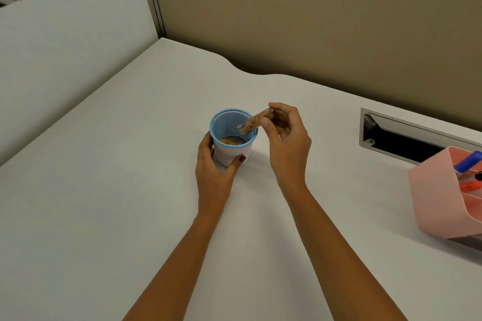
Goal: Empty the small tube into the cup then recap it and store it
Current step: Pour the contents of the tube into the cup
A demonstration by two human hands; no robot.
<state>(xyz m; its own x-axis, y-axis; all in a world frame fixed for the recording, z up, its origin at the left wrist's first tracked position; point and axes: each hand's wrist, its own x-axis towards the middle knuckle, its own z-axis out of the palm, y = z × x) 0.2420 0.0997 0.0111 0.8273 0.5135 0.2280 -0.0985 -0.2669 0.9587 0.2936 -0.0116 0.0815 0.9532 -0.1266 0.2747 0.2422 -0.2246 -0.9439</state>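
While the left hand (212,164) wraps the cup (233,138), the right hand (285,138) pinches the small tube (254,122). Its long axis slants down-left, mouth inside the rim.

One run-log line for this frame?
step: pour | left hand: steadies blue-rimmed white cup | right hand: tilts small clear tube into cup | tube: uncapped

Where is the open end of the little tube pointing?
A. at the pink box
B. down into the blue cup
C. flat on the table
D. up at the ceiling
B: the right hand tilts the tube so its lower end sits inside the rim of the cup, where brown bits already lie, while the left hand holds the cup.
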